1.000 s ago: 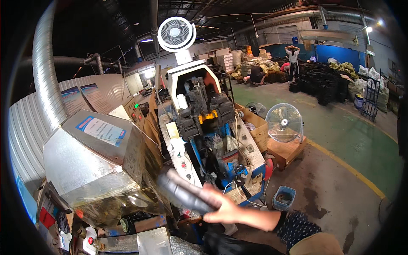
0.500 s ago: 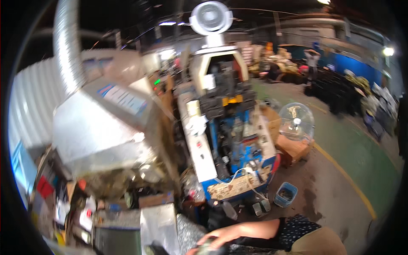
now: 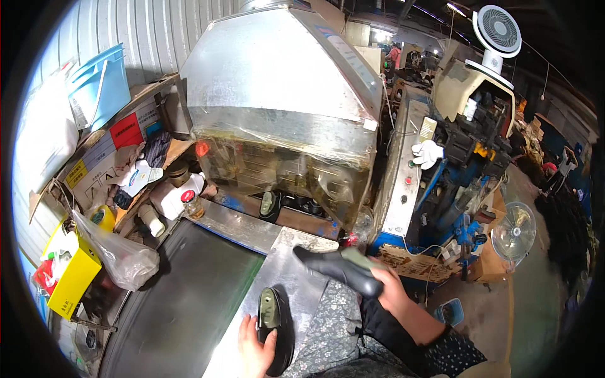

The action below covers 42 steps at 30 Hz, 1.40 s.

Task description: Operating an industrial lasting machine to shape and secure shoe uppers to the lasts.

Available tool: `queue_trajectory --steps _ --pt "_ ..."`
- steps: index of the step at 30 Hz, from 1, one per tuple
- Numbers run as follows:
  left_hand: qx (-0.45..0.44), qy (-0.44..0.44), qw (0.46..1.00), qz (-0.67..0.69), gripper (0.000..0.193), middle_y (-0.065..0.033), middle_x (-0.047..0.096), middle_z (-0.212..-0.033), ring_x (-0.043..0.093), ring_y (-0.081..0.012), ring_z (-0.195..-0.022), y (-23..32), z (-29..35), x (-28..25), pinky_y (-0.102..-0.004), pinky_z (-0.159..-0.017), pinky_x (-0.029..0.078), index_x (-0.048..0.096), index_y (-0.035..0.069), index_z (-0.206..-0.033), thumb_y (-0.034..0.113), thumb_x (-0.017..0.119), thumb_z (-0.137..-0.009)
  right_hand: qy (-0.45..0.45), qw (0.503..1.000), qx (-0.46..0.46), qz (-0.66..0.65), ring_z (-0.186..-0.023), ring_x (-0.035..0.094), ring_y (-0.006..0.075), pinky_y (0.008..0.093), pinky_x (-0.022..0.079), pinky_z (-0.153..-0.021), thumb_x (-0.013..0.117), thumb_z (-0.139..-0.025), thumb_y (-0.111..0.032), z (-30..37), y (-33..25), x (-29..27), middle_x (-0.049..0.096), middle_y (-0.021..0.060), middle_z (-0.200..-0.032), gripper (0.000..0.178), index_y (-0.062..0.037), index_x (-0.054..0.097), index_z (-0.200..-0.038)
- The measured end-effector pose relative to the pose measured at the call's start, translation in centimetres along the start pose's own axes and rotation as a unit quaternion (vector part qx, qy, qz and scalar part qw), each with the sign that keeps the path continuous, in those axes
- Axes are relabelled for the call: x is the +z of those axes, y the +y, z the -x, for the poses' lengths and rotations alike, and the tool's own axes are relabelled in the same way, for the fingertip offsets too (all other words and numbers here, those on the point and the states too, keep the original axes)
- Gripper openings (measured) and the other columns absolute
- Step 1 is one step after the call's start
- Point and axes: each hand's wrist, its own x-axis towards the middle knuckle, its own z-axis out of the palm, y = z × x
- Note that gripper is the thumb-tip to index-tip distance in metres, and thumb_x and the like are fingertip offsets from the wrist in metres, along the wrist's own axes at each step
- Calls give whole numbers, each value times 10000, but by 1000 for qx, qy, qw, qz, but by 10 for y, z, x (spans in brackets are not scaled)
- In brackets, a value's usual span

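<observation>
Left of the left grip [image 3: 253, 349], a yellow box [image 3: 74, 286] holds red and white items; right of the right grip [image 3: 392, 293], a blue tub [image 3: 450, 313] has contents too small to tell. The left touches a black shoe [image 3: 283, 334] on the metal table [image 3: 309, 288], clenched or not I cannot tell; its long axis runs away, toe nearward. The right grasps another shoe [image 3: 343, 271], slanting leftward.

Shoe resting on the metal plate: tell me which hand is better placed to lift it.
Left, I'd judge: the left hand is at the resting shoe, thumb over its side. The right hand is occupied, holding the raised shoe off to the right.
</observation>
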Motion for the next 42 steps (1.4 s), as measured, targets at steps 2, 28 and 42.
queue_trajectory --steps 2,28,42 --pt "-20 -49 998 17 732 -290 508 -1358 481 -437 -1277 -18 -2 13 -464 -1073 397 494 -63 -1317 273 810 -748 4 990 -77 119 -1171 574 197 322 430 -1024 662 -893 -84 -74 16 26 605 137 -1278 554 47 459 -1392" --pt "-13 -300 872 386 459 -151 628 -1246 610 -217 -1071 124 7 113 -317 -908 486 562 28 -1310 196 702 -907 -111 961 -15 252 -1281 455 152 292 377 -1062 695 -806 -54 115 -109 -32 380 123 -1515 876 -84 246 -1557" --pt "312 -313 896 34 267 -223 679 -1020 627 -419 -941 55 65 133 -479 -854 495 679 38 -1084 202 607 -885 311 636 -301 639 -1322 473 356 373 392 -1077 781 -638 -273 55 -337 -207 435 264 -1455 843 -177 505 -1428"
